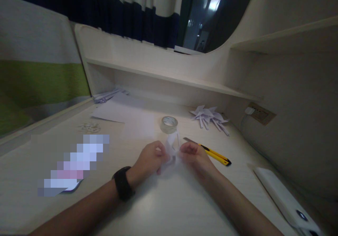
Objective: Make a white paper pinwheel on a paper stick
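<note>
Between my two hands is a white folded paper pinwheel (172, 141), blurred by motion, with its blades standing up. The fingers of my left hand (153, 155) pinch its left side; a black watch is on that wrist. My right hand (194, 156) has its fingers curled against the right side. Just behind the pinwheel lies a roll of clear tape (169, 124). Close to my right hand is a yellow utility knife (217, 156) with its blade out, pointing left. Where the fingertips meet the paper is smeared.
Finished paper pinwheels (208, 116) lie at the back right. White paper sheets (116, 106) and rolled paper lie at the back left, near a scatter of small pieces (89, 127). A blurred-out phone (72, 186) is at left, a white device (283, 197) at right. A shelf (169, 78) overhangs the back.
</note>
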`<state>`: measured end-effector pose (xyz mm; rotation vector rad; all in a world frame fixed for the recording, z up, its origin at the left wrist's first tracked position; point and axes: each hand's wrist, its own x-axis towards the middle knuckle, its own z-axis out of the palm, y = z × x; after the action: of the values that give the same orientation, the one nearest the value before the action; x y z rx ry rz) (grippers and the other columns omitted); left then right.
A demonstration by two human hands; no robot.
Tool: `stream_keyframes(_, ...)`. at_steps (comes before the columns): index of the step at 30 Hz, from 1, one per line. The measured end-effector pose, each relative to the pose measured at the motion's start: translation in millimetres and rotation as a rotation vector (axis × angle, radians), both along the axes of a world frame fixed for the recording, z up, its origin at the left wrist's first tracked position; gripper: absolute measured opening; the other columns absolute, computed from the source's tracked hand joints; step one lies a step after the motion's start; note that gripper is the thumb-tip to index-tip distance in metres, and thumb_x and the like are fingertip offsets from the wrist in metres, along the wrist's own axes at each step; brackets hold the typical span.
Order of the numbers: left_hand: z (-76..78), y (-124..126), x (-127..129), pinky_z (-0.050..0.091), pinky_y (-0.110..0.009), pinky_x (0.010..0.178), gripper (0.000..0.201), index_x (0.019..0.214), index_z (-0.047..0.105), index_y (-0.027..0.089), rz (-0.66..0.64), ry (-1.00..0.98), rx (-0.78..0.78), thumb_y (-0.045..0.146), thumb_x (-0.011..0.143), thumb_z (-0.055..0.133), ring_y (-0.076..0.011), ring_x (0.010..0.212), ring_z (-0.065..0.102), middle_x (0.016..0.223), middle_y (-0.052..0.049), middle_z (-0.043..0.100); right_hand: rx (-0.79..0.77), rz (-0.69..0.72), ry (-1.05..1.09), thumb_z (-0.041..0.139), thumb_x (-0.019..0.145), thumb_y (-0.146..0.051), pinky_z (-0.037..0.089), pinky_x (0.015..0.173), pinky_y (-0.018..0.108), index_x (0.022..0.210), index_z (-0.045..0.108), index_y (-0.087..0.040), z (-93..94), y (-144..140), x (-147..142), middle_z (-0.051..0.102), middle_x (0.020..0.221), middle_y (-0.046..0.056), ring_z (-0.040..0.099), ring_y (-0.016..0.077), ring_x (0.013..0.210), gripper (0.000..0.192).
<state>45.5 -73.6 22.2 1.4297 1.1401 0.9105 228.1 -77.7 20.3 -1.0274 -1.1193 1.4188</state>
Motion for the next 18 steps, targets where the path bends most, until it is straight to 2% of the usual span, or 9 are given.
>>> stream_keyframes(9, -6.3, 0.3, -0.4, 0.026, -0.013, 0.025, 0.021, 0.069, 0.044, 0.019, -0.003, -0.049, 0.035, 0.024, 0.067, 0.064, -0.0078, 0.026, 0.044, 0.046, 0.005, 0.056, -0.005, 0.033, 0.001, 0.083, 0.053, -0.018, 0.039, 0.054, 0.018, 0.069, 0.064, -0.016, -2.9, -0.7, 2.3, 0.063, 0.063, -0.002, 0.053, 0.0075, 0.055, 0.025)
stream_keyframes(18, -4.1, -0.2, 0.0, 0.027, -0.014, 0.025, 0.022, 0.068, 0.042, 0.020, 0.023, -0.052, 0.021, 0.023, 0.066, 0.064, -0.0075, 0.025, 0.043, 0.045, 0.006, 0.055, -0.008, 0.018, 0.032, 0.085, 0.047, -0.015, 0.040, 0.054, 0.019, 0.066, 0.063, -0.016, 2.7, -3.9, -1.9, 0.062, 0.062, -0.003, 0.054, 0.0080, 0.055, 0.028)
